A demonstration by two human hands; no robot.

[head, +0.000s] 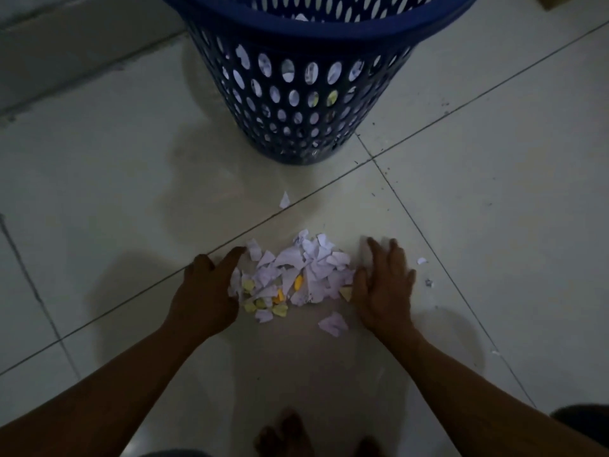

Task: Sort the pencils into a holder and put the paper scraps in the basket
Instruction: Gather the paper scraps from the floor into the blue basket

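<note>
**Scraps boxed in, basket at 12**

Down on the floor (pixel 99 159), with the paper scraps (pixel 290 278) heaped between the hands. Left hand (pixel 206 288) at the heap's 9 o'clock, right hand (pixel 384 285) at its 3, both flat and open-fingered, touching the edges, gripping nothing. Long axis of the heap roughly from 9 to 3, equally near either hand. Blue basket (pixel 296 33) at 12 o'clock, well beyond. Looks like a squeeze-and-scoop, then a lift straight forward. One stray scrap (pixel 284 199) right on that line.
</note>
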